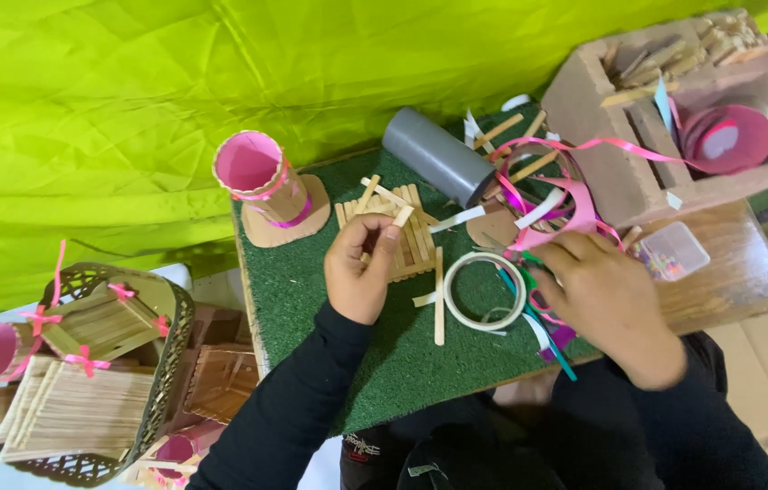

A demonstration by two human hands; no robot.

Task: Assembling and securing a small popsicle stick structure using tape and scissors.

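One flat raft of pale wooden craft sticks [406,234] lies on the green turf-covered worktop [311,299], with one loose wooden stick [439,298] lying lengthwise just to its right and one ring of white tape [484,290] beside that. The left hand [361,272] rests on the near left part of the raft, its fingers [375,231] curled narrow and pinching the end of a single short stick [401,216] that sits on top of the raft. The right hand [606,295] lies palm down to the right of the tape ring, over a tangle of pink ribbon [547,204] and the handles of one teal-and-pink pair of scissors [533,308]; whether its fingers grip anything cannot be told. Behind the raft stand one pink-lined cardboard tube on a cardboard base [261,181] and one grey plastic pipe piece [434,154] lying on its side. One small clear plastic box [674,249] sits to the right, and a two-compartment cardboard box [601,154] holds more sticks.
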